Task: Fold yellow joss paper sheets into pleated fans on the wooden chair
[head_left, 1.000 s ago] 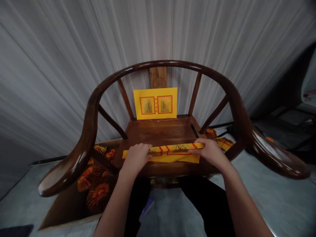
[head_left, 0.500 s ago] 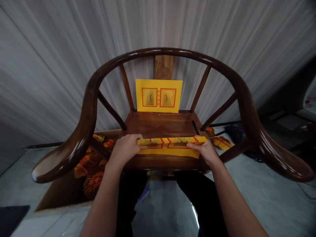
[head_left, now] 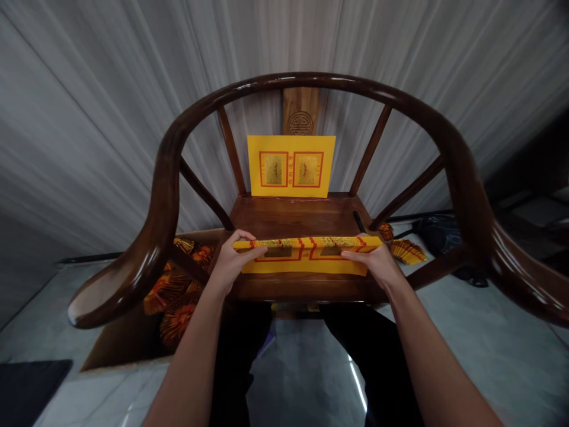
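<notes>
A yellow joss paper sheet (head_left: 306,265) with red-framed gold panels lies over the front of the wooden chair seat, its far edge folded into a narrow strip. My left hand (head_left: 231,258) pinches the strip's left end, thumb on the near side. At the opposite end my right hand (head_left: 373,258) grips the same strip, thumb pointing inward. Behind them a flat yellow joss paper (head_left: 291,191) with two gold squares in red frames leans upright against the chair back. A black pen (head_left: 358,220) rests on the seat close to my right hand.
The dark wooden chair (head_left: 302,210) has a curved armrest rail around the seat. On the left, a cardboard box (head_left: 120,350) holds several folded paper rosettes. A folded paper fan (head_left: 408,252) and a dark bag (head_left: 438,237) are at the right. A grey curtain (head_left: 133,89) hangs behind.
My left hand has shifted outward to the left end of the strip, and its thumb now shows along the near side. My right hand keeps its grip. The view has moved slightly.
</notes>
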Motion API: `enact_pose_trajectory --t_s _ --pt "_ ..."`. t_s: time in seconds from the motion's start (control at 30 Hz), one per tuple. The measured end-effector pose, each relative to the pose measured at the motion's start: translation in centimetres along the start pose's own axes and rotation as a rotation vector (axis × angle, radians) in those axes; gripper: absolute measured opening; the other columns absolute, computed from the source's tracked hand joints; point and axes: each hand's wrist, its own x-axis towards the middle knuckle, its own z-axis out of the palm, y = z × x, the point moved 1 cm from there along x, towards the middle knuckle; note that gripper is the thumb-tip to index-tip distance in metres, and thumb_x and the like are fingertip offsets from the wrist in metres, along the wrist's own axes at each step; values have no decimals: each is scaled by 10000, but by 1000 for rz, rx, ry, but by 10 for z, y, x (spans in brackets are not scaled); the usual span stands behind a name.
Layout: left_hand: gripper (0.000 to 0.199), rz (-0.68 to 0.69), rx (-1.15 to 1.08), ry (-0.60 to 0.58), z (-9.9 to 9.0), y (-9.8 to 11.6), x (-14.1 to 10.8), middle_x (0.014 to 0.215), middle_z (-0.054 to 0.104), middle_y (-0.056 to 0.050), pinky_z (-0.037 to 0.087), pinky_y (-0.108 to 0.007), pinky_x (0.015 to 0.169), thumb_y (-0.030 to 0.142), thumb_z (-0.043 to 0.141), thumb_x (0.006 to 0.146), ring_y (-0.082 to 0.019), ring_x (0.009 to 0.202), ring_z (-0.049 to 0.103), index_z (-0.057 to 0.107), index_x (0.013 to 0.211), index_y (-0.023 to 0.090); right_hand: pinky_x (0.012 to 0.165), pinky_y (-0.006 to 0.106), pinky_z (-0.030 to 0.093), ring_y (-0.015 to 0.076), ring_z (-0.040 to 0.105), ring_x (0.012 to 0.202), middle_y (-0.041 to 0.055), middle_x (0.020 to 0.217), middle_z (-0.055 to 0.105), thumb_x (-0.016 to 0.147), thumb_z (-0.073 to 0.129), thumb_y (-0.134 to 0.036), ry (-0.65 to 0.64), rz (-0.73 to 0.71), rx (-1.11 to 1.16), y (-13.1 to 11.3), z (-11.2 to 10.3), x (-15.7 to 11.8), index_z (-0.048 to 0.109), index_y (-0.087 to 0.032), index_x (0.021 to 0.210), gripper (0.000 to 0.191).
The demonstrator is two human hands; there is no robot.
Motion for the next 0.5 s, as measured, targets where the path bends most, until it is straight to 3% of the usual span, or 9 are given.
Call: enact_pose_trajectory --t_s 0.1,0.2,0.5 --pt "363 39 4 46 0 0 0 800 600 49 410 -209 695 480 846 776 -108 737 555 620 867 210 662 270 505 162 627 703 -18 758 680 550 990 -417 8 -5 -3 -1 3 2 658 -183 786 469" --pt "380 16 31 79 0 -1 1 772 595 54 402 -209 680 490 863 750 -110 722 548 619 832 210 665 269 506 154 626 699 -23 764 688 550 994 -385 16 6 25 -2 6 3 665 -183 771 445" --pt "286 -3 -6 66 -1 -7 8 895 682 20 445 -212 705 470 772 837 -131 803 609 647 893 219 805 336 585 201 714 817 17 908 782 561 997 -350 55 54 92 9 5 6 766 -194 896 436"
